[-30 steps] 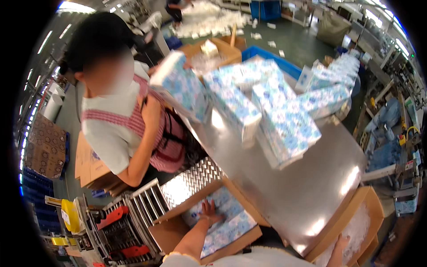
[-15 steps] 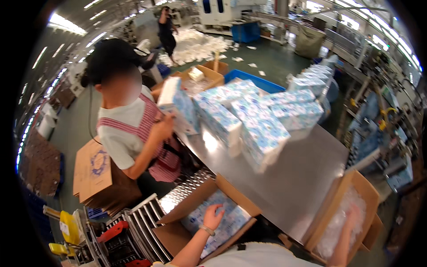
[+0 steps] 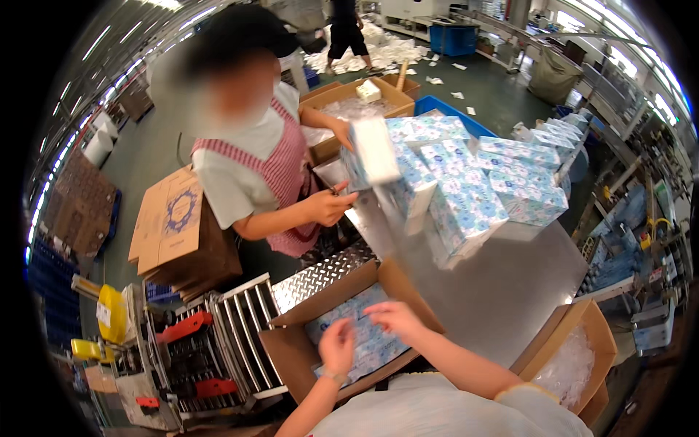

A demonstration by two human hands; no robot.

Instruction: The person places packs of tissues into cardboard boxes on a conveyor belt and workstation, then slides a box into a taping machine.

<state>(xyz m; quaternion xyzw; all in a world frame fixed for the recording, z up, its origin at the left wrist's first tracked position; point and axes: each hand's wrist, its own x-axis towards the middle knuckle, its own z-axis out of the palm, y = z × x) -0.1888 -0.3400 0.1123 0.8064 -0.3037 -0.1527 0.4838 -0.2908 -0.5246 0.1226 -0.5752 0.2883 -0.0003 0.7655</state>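
In front of me an open cardboard box [image 3: 291, 357] holds blue-and-white floral packs [image 3: 371, 353], lying flat inside. Above its left part is my left hand [image 3: 337, 348], fingers curled and smeared by motion. My right hand [image 3: 395, 320] hovers close by over the packs, with thumb and fingers drawn together toward the left hand. Anything pinched there is too small or clear to make out. To the right, another carton [image 3: 601, 339] contains crumpled clear plastic pieces [image 3: 571, 371].
Across the metal table [image 3: 495, 280] several floral packs [image 3: 466, 200] are piled. A co-worker [image 3: 255, 146] at the left handles a blurred pack [image 3: 375, 151]. Flattened cartons [image 3: 171, 226], a roller conveyor [image 3: 247, 331] and a blue bin [image 3: 459, 113] surround the spot.
My right hand has come from the carton of clear plastic to above the box of packs, beside my left hand. The co-worker's pack has moved right and turned. The view has shifted.
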